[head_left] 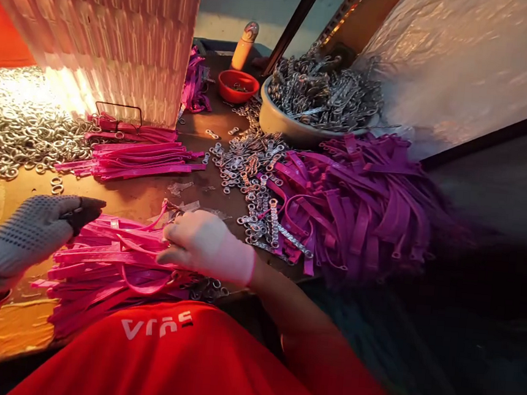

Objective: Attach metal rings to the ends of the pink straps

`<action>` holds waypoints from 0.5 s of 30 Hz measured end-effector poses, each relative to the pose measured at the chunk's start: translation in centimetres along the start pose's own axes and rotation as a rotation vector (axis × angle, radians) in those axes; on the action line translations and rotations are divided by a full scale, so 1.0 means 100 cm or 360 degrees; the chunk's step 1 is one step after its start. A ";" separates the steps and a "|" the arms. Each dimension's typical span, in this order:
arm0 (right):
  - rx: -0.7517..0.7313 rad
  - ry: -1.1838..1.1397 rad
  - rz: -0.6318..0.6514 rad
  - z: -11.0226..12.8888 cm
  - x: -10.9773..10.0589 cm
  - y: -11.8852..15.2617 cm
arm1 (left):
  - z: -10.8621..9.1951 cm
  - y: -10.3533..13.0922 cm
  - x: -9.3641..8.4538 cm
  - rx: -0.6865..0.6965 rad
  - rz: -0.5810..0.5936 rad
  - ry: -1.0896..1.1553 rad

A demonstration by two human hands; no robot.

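My left hand, in a white knitted glove with dark dots, is closed above the left end of a pile of pink straps. Something black shows at its fingertips; whether it is a small tool or dark glove tips I cannot make out. My right hand, in a thin white glove, pinches the end of a pink strap at the pile's right side. Small metal links lie partly under my right wrist.
Behind lies a stack of pink straps beside a clear corrugated panel. Metal rings cover the left. On the right are loose links, purple-pink straps and a basin of metal pieces. A red bowl stands behind.
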State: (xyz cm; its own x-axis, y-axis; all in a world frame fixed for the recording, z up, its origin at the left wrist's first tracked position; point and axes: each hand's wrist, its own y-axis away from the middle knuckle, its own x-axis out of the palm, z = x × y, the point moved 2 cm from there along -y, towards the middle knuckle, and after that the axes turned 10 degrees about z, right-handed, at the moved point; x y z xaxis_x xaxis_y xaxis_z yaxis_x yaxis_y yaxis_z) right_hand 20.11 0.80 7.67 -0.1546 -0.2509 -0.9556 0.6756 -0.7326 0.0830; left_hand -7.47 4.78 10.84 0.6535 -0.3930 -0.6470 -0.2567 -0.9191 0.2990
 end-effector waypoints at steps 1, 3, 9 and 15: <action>-0.0037 -0.0104 -0.0045 -0.015 -0.001 0.006 | 0.002 0.000 0.006 -0.0059 0.0047 0.0092; 0.0138 -0.0257 -0.0202 -0.059 0.000 0.012 | 0.003 -0.004 0.028 -0.0110 0.0263 0.0439; 0.1455 0.0282 -0.0126 -0.186 0.028 -0.012 | -0.019 -0.030 0.092 -0.0239 0.0918 0.1840; 0.1653 0.0225 -0.0096 -0.211 0.048 -0.032 | -0.023 -0.039 0.099 -0.0256 0.1234 0.2266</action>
State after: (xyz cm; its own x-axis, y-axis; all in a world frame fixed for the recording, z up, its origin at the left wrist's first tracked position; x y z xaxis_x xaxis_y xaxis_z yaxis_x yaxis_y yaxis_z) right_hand 32.47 15.31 -3.12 -0.0369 -0.1685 -0.9850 -0.2913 -0.9411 0.1719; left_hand 1.66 4.54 4.90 0.5267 -0.3069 0.7927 -0.8060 -0.4766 0.3510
